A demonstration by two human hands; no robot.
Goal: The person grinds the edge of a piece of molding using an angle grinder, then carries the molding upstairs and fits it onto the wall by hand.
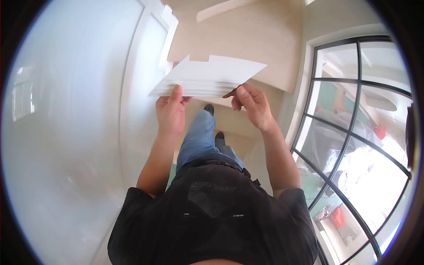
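Observation:
A flat white board (207,73) with slanted ends, a notch in its far edge and grooved lines along its near side is held up in front of my body. My left hand (171,110) grips its near edge toward the left end, thumb on top. At the right end, my right hand (251,104) is closed with thumb and finger pinched on a small dark thing that touches the board's near right corner. What this dark thing is cannot be made out.
A glossy white panel (75,132) fills the left side. On the right stands a black-framed glass window (349,132), with plastic-covered items behind it. Beige steps or boards (247,35) lie ahead, and my legs (198,137) are below.

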